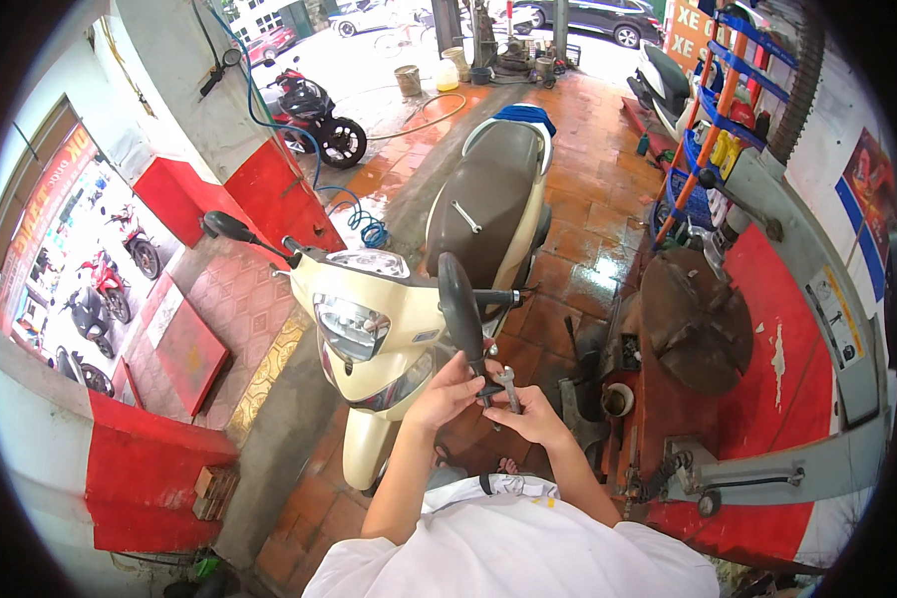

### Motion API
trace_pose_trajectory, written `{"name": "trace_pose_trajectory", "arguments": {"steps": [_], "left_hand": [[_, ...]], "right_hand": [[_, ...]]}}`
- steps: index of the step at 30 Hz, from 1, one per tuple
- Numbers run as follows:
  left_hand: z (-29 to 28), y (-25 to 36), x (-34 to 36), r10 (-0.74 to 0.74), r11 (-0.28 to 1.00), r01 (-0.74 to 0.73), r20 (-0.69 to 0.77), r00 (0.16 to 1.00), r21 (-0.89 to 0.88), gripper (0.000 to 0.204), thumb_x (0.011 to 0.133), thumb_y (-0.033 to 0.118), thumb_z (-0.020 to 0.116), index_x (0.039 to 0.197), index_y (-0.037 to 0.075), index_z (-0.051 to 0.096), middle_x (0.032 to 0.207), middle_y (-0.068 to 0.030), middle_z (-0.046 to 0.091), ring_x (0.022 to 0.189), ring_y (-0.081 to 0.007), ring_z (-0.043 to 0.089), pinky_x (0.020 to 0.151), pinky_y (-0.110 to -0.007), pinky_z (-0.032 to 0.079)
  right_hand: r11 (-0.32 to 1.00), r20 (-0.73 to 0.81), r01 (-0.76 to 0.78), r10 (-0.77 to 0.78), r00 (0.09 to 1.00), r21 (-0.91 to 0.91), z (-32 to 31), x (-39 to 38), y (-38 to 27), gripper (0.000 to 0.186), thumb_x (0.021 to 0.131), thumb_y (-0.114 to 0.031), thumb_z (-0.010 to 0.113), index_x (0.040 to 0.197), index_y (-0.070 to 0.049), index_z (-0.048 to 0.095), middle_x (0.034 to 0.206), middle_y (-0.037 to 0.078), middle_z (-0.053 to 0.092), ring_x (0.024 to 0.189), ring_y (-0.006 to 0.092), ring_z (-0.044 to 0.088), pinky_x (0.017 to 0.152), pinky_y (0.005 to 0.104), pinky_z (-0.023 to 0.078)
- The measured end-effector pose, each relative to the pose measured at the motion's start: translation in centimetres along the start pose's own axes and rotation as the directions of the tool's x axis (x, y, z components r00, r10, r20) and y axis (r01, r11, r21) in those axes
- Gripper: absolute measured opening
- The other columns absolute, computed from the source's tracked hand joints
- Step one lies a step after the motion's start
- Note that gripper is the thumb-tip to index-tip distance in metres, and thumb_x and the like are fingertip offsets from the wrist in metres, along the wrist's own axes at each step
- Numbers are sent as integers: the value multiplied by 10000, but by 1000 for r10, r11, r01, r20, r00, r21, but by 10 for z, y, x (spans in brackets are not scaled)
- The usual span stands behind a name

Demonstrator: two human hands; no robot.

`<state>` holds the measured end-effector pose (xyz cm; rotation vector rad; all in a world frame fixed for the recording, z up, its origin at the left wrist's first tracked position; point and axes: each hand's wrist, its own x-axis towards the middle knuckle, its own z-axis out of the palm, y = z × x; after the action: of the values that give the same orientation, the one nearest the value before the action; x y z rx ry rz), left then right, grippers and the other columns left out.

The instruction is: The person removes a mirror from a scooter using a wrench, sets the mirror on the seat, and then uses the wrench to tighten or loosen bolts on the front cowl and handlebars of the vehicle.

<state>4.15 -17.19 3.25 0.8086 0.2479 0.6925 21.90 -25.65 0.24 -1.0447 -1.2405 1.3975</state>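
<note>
Both hands meet at the cream scooter's [389,329] mirror stem: left hand [447,391] steadying the mirror [460,304], right hand [530,414] gripping a wrench [509,387]; best kept square on the nut.

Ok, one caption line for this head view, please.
Left hand steadies a black mirror at its stem on a cream scooter while the right hand holds a wrench to it.

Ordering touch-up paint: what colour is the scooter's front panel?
Cream, on the scooter's front panel; head view.
</note>
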Motion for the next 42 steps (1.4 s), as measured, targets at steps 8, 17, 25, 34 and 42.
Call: {"name": "trace_pose_trajectory", "arguments": {"steps": [8, 17, 25, 34, 42], "left_hand": [[-38, 34, 13, -21, 978, 11, 45, 999, 210, 549, 915, -6, 645, 1423, 65, 451, 1110, -57, 666, 976, -136, 628, 773, -275, 512], [-80, 60, 63, -15, 976, 10, 23, 1000, 218, 389, 887, -2, 700, 1248, 14, 558, 1064, -81, 677, 1002, -176, 649, 851, -338, 555], [-98, 111, 140, 454, 571, -168, -139, 880, 803, 351, 888, 61, 692, 1216, -24, 602, 888, -69, 686, 828, -139, 667, 798, -289, 545], [-160, 102, 228, 528, 79, 263, -264, 807, 962, 149, 830, 150, 713, 938, 52, 683, 833, -100, 677, 770, -309, 666, 693, -400, 523], [-173, 102, 240, 479, 23, 537, -481, 734, 843, 108, 824, 121, 717, 897, 44, 701, 805, -100, 692, 726, -270, 677, 667, -361, 527]], "right_hand": [[991, -115, -8, -8, 993, -133, 21, 36, -3, 173, 879, -101, 732, 1028, -12, 724, 778, -35, 657, 693, 32, 544, 631, 227, 447], [993, -349, -61, 22, 937, -100, 31, 85, -22, 168, 853, -67, 741, 1000, 12, 731, 714, -17, 567, 557, 43, 506, 488, 225, 357], [855, -457, -75, -198, 867, -513, -62, 164, -58, 174, 821, -114, 773, 916, 24, 725, 692, 7, 612, 591, 89, 540, 560, 272, 435], [706, -431, -141, -251, 867, -694, -222, 403, 53, 250, 749, -205, 782, 749, 20, 673, 660, 152, 649, 592, 243, 636, 592, 367, 480], [607, -430, -257, -157, 889, -752, -276, 557, 147, 284, 757, -255, 721, 650, -15, 612, 622, 191, 600, 631, 402, 611, 614, 480, 466]]}}
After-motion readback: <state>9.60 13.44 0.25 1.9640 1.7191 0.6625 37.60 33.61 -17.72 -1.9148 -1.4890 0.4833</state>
